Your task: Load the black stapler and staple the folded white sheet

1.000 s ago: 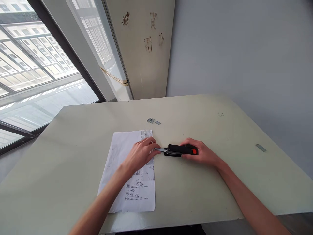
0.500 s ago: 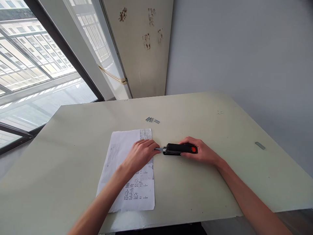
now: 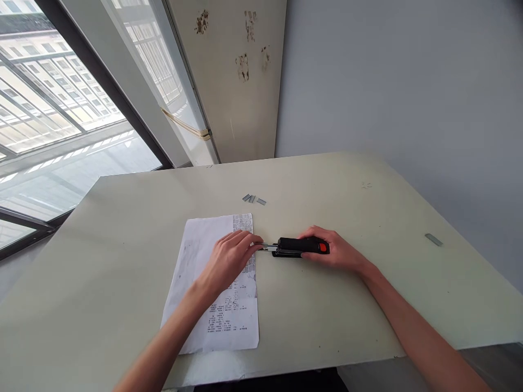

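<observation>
A black stapler (image 3: 295, 246) with a red end lies on the pale green table (image 3: 122, 228), right of a printed sheet of paper (image 3: 212, 305). My right hand (image 3: 333, 251) is wrapped round the stapler's rear. My left hand (image 3: 229, 258) rests over the paper's right edge, its fingertips pinched on the silver metal strip (image 3: 268, 247) that sticks out of the stapler's front.
A few loose staple strips (image 3: 253, 200) lie beyond the paper. Another strip (image 3: 433, 239) lies far right near the table edge. A grey wall stands behind, a large window to the left.
My left hand has shifted slightly left, and a little more of the silver strip shows. The view has drifted a little.
</observation>
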A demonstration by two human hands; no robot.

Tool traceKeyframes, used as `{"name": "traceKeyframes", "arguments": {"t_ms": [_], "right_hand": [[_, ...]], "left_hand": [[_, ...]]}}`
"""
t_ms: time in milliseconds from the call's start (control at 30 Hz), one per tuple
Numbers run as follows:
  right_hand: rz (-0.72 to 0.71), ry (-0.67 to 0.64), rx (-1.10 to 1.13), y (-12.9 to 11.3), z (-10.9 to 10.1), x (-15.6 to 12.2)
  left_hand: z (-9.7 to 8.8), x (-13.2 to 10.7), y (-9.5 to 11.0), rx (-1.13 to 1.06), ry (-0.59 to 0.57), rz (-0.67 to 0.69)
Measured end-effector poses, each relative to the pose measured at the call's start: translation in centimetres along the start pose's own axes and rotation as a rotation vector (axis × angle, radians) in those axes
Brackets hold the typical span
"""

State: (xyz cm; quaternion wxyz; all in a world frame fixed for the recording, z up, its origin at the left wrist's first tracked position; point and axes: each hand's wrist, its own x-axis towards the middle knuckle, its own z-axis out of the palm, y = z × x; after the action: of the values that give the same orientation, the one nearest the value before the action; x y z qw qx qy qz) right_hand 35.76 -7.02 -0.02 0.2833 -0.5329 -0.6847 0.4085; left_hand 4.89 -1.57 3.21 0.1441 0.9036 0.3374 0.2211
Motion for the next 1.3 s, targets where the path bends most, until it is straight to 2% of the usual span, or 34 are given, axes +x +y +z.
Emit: {"name": "traceKeyframes", "arguments": {"t_ms": [300,400,567,700,1067,1300], "right_hand": [[0.002,0.002,0.008,0.05,-0.01,0.02],[0.003,0.002,0.013,0.04,-0.01,0.05],[0.008,-0.008,0.015,0.18,0.01,0.05],[0.014,-0.009,0.018,0.28,-0.03,0.01],[0.017,-0.009,0.039,-0.04,-0.15,-0.05],[0.017,-0.006,0.03,-0.07,-0.11,-0.02]], "left_hand": [[0.11,-0.39,0.33,-0.046,-0.099,-0.077],[-0.03,-0.24,0.3,-0.032,-0.11,-0.035],[-0.1,0.33,0.51,0.131,-0.142,0.06],[-0.07,0.5,0.51,0.174,-0.128,0.066],[0.16,-0.19,0.01,0.112,-0.088,0.031],[0.41,-0.22,0.11,0.144,-0.102,0.048]]}}
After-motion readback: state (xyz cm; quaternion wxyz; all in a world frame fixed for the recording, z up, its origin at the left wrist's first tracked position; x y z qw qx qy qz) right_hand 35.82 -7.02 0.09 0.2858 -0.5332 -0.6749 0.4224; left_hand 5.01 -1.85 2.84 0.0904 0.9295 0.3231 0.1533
